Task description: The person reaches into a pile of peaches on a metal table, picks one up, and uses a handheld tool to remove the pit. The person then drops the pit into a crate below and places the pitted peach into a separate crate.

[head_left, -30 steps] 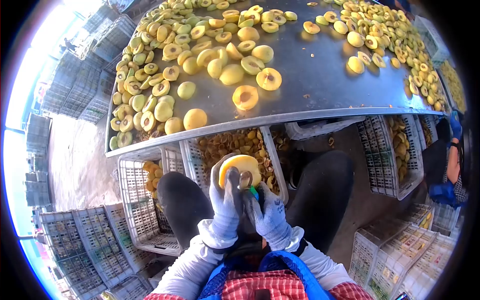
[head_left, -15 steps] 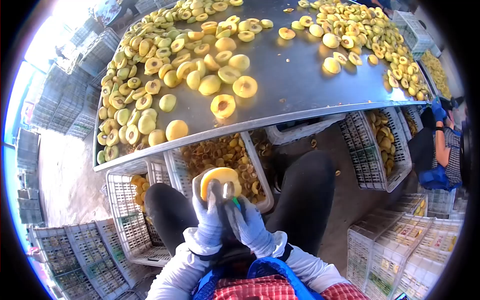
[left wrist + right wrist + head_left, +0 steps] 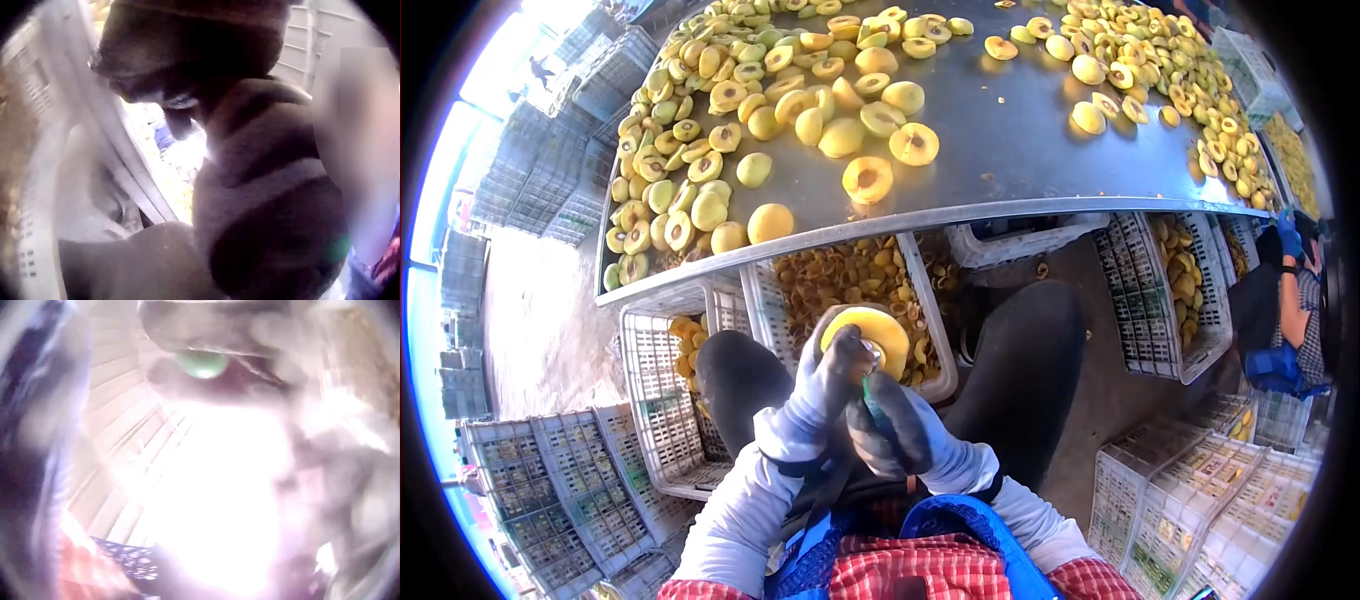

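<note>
In the head view my left hand [image 3: 825, 375], in a grey-white work glove with dark fingers, grips a yellow peach half [image 3: 887, 335] above a crate of scraps. My gloved right hand [image 3: 900, 430] is just below it, curled round the green handle [image 3: 870, 393] of a small pitting tool. The bright metal head of the tool meets the cut face, partly hidden by the left thumb. Dark gloved fingers [image 3: 269, 181] fill the left wrist view. The rounded green handle end [image 3: 203, 364] sits between blurred right fingers in the right wrist view.
Ahead stands a metal table [image 3: 1020, 160] with many peach halves [image 3: 868, 180]. Beneath its edge are a crate [image 3: 922, 290] of brown-yellow scraps and a white crate [image 3: 670, 400] with yellow pieces. Stacked crates [image 3: 1190, 500] flank me; another person [image 3: 1290, 310] sits at right.
My right hand has turned and curled lower round the tool, its dark fingers now showing. The left thumb has moved over the tool's head. The peach half stays in the left hand.
</note>
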Tool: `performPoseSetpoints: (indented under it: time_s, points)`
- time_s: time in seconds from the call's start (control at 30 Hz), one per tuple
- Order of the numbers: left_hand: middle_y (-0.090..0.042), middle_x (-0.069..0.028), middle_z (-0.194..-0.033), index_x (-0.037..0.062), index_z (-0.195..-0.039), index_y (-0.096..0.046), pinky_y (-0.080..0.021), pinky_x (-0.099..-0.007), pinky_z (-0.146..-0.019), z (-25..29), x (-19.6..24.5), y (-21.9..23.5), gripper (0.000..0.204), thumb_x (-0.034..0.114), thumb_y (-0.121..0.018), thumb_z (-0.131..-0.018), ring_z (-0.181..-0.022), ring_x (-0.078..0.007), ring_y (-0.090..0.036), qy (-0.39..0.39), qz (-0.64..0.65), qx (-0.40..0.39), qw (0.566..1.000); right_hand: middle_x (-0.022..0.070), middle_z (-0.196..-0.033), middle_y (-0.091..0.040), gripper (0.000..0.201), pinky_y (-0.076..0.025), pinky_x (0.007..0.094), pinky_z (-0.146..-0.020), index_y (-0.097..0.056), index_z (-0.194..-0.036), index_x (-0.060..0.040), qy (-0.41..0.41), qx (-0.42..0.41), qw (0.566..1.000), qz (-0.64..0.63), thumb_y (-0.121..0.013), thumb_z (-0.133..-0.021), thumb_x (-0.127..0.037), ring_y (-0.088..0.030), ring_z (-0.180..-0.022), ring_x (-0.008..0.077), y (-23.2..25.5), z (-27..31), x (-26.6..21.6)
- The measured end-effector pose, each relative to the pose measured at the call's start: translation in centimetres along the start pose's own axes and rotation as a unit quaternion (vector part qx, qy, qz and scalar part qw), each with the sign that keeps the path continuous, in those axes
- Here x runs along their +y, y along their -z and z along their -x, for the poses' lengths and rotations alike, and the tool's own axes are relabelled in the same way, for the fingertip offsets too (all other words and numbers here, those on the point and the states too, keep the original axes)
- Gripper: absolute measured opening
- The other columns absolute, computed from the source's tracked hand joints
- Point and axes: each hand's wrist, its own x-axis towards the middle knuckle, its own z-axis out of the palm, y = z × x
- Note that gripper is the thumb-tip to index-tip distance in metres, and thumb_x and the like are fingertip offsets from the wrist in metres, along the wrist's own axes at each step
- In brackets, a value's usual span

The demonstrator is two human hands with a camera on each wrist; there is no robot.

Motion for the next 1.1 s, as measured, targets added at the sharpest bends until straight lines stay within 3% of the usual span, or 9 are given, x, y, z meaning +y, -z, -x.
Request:
performPoseSetpoints:
  time_s: [0.17, 0.27, 0.33, 0.4, 0.47, 0.6, 0.73, 0.83, 1.1]
  points:
    - [-0.062, -0.0067, -0.095, 0.0061, -0.109, -0.057, -0.05, -0.031, -0.078, 0.8, -2.2, 0.4, 0.043, 0.044, -0.058, -0.09, -0.085, -0.0185, -0.059, 0.131, 0.323, 0.071, 0.935, -0.0018, -0.052, -0.038, 0.05, -0.029, 0.021, -0.034, -0.043, -0.082, -0.0095, -0.038, -0.158, 0.96, -0.228, -0.036, -0.094, -0.057, -0.034, -0.037, 0.008, 0.9, -1.7, 1.0]
    - [-0.059, -0.0078, -0.097, 0.0025, -0.112, -0.054, -0.051, -0.0305, -0.076, 2.8, 1.6, 2.4, 0.037, 0.034, -0.057, -0.093, -0.093, -0.0194, -0.058, -0.074, 0.019, 0.307, 0.949, -0.0012, -0.056, -0.04, 0.051, -0.031, 0.0221, -0.035, -0.051, -0.09, -0.0072, -0.055, -0.181, 0.953, -0.237, -0.038, -0.094, -0.056, -0.037, -0.04, 0.0085, 3.1, -3.2, 1.4]
    - [-0.057, -0.0186, -0.108, 0.0021, -0.121, -0.047, -0.053, -0.0368, -0.078, 3.2, -0.2, 13.5, 0.046, 0.03, -0.064, -0.088, -0.091, -0.0266, -0.061, -0.166, 0.006, 0.344, 0.924, -0.0002, -0.06, -0.044, 0.046, -0.034, 0.0234, -0.038, -0.053, -0.096, -0.0101, -0.058, -0.119, 0.972, -0.197, -0.043, -0.093, -0.055, -0.041, -0.043, 0.0098, 5.1, -3.5, 1.7]
    - [-0.054, -0.0206, -0.12, 0.0005, -0.125, -0.047, -0.046, -0.0398, -0.089, 3.6, -0.2, 24.2, 0.051, 0.024, -0.067, -0.084, -0.106, -0.0303, -0.057, -0.086, -0.531, 0.368, 0.759, 0.0002, -0.063, -0.047, 0.043, -0.036, 0.0241, -0.041, -0.054, -0.099, -0.0115, -0.059, -0.057, 0.986, -0.144, -0.047, -0.092, -0.054, -0.043, -0.046, 0.0104, 5.4, -3.5, 1.5]
    - [-0.055, -0.0207, -0.118, 0.0004, -0.124, -0.048, -0.046, -0.0382, -0.089, 2.2, 5.2, 19.2, 0.051, 0.025, -0.067, -0.084, -0.104, -0.0315, -0.058, -0.001, -0.672, 0.36, 0.648, 0.0001, -0.066, -0.048, 0.041, -0.037, 0.0241, -0.044, -0.054, -0.099, -0.0115, -0.048, 0.006, 0.996, -0.079, -0.05, -0.091, -0.052, -0.044, -0.049, 0.0102, 4.4, -3.7, 0.9]
    - [-0.057, -0.0167, -0.111, 0.0048, -0.125, -0.051, -0.049, -0.0386, -0.076, -6.4, 9.6, 8.9, 0.063, 0.04, -0.072, -0.077, -0.086, -0.031, -0.062, -0.193, -0.698, 0.254, 0.642, -0.0009, -0.067, -0.048, 0.039, -0.038, 0.023, -0.047, -0.053, -0.098, -0.0103, -0.015, 0.118, 0.992, 0.032, -0.05, -0.092, -0.049, -0.044, -0.052, 0.01, 3.2, -4.4, 0.0]
    - [-0.06, -0.0154, -0.107, 0.0061, -0.114, -0.055, -0.049, -0.0425, -0.082, -18.0, 7.1, 10.8, 0.067, 0.057, -0.068, -0.071, -0.097, -0.0359, -0.061, -0.029, -0.797, 0.085, 0.597, -0.0014, -0.064, -0.046, 0.039, -0.037, 0.0245, -0.044, -0.053, -0.097, -0.0082, -0.007, 0.166, 0.986, 0.015, -0.048, -0.094, -0.047, -0.043, -0.048, 0.01, 4.7, -4.1, -1.2]
    - [-0.064, -0.0159, -0.094, 0.0054, -0.111, -0.055, -0.048, -0.0403, -0.083, -22.5, 8.0, 11.8, 0.073, 0.057, -0.074, -0.062, -0.098, -0.034, -0.06, 0.043, -0.795, -0.023, 0.605, 0.0003, -0.065, -0.053, 0.038, -0.041, 0.0234, -0.045, -0.056, -0.102, -0.0089, 0.035, 0.249, 0.968, -0.005, -0.054, -0.092, -0.045, -0.051, -0.052, 0.0109, 4.4, -4.0, -2.0]
    - [-0.052, -0.0124, -0.11, 0.0005, -0.122, -0.042, -0.045, -0.0335, -0.086, -12.1, 4.9, 6.5, 0.072, 0.005, -0.08, -0.061, -0.1, -0.0221, -0.053, -0.32, -0.421, 0.029, 0.849, 0.001, -0.073, -0.054, 0.03, -0.043, 0.0256, -0.049, -0.053, -0.106, -0.0073, 0.185, 0.275, 0.936, 0.12, -0.056, -0.092, -0.034, -0.05, -0.055, 0.0114, 4.3, -3.8, -3.6]
